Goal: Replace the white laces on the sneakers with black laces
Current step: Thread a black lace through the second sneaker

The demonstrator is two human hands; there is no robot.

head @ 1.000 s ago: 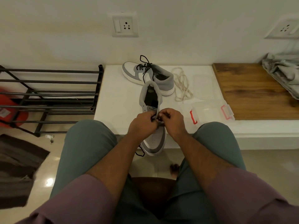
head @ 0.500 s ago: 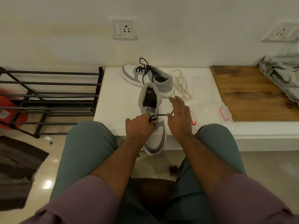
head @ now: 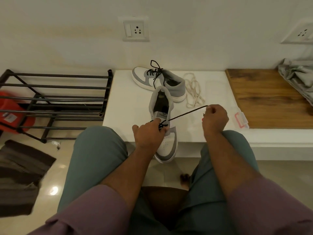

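A grey-and-white sneaker (head: 166, 143) lies toe towards me, half over the front edge of the white ledge (head: 128, 106). My left hand (head: 149, 133) grips it at the eyelets, covering the lacing. My right hand (head: 214, 117) pinches the end of a black lace (head: 186, 113) that runs taut from the eyelets up and to the right. Behind it a second sneaker (head: 172, 87) lies with black laces threaded. A loose bundle of white laces (head: 193, 92) sits to its right.
A clear plastic box with red clips (head: 240, 119) sits under my right hand's far side. A wooden board (head: 264, 99) with grey cloth (head: 298, 73) is at the right. A black metal shoe rack (head: 55, 102) stands left, a dark mat (head: 22, 173) on the floor.
Both hands were together at the eyelets. My right hand has moved away to the right, drawing the black lace out taut. My left hand stays on the sneaker.
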